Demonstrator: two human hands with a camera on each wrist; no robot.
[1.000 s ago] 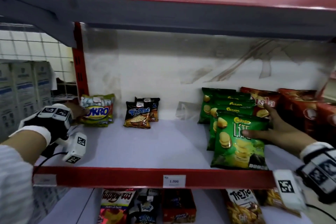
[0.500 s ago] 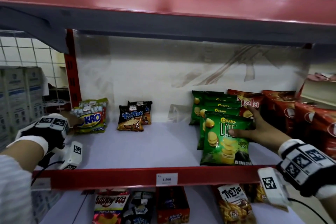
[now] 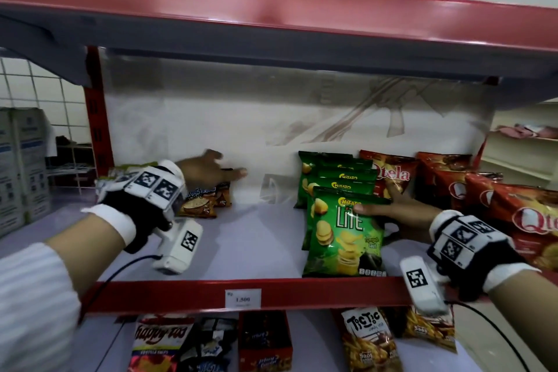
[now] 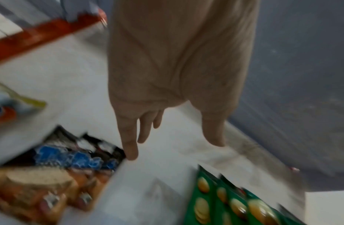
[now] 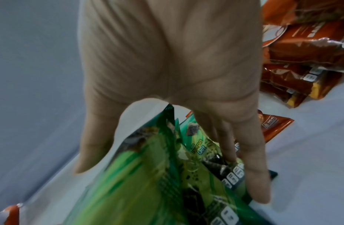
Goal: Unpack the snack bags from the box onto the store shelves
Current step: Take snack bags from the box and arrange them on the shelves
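Steadying the front green bag with our right hand, we keep the thumb on its face and the fingers behind it, a light grip that holds the bag upright at the head of its row. The right wrist view shows this plainly: thumb on one side, fingers down the other, the bag's edge between them. We judge the hold is there so the bag stands facing out and does not slump forward over the shelf lip.

Our left hand holds nothing; its fingers are spread and relaxed, hovering over the dark bags at the back left. It is blurred, so we cannot say whether a fingertip touches them. It seems to be reaching along the bare stretch of shelf between the dark bags and the green row.

Behind the front bag more green bags lean in file, and red bags stand just beside them on the right, each kind kept in its own lane. The box is not in view. A price tag sits on the red rail below.
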